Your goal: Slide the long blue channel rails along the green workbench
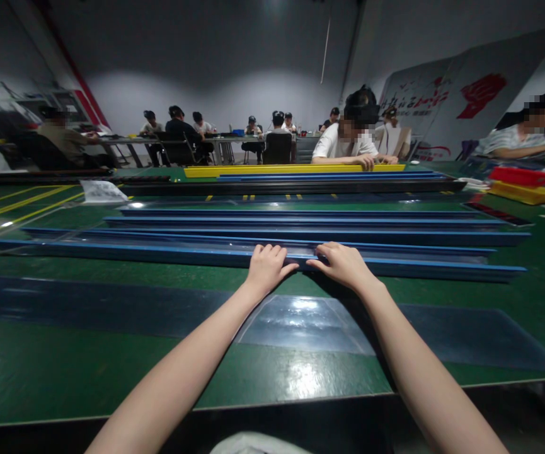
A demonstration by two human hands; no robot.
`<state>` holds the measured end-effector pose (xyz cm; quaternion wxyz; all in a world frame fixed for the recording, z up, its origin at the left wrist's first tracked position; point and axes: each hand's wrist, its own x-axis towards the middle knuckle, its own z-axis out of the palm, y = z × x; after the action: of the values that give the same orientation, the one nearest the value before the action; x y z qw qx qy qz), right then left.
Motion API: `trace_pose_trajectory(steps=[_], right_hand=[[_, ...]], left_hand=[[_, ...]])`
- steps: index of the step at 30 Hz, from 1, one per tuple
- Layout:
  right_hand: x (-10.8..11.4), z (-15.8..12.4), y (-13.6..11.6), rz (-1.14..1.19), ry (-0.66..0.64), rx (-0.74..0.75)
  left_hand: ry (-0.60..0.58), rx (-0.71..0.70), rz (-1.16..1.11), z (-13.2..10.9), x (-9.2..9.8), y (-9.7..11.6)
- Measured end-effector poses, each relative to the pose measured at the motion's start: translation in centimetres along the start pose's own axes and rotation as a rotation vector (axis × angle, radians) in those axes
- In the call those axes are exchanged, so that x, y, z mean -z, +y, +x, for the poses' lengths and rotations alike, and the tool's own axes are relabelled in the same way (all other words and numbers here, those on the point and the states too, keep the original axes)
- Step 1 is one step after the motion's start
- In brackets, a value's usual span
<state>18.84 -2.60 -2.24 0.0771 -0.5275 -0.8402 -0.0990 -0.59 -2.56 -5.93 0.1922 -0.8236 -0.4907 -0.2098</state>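
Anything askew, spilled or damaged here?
The nearest blue strips appear slightly askew, slanting relative to the blue strips behind. A whitish sheet left of the black strip looks curled, not flat. No obvious spill or damage.

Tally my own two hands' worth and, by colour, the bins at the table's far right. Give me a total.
Hands: 2 (left hand, right hand), both at the near blue strips
Red bin: 1
Yellow bin: 1
Total, hands and bins: 4
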Motion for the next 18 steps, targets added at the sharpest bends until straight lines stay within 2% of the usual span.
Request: trace_pose_trajectory(steps=[9, 18], right_hand=[[0.40, -0.05, -0.56, 0.018, 0.009, 0.039], [-0.16, 0.14, -0.69, 0.049, 0.079, 0.102]], left_hand=[[-0.002, 0.005, -0.011, 0.00, 0.08, 0.02], [-0.016, 0.012, -0.001, 0.02, 0.23, 0.08]])
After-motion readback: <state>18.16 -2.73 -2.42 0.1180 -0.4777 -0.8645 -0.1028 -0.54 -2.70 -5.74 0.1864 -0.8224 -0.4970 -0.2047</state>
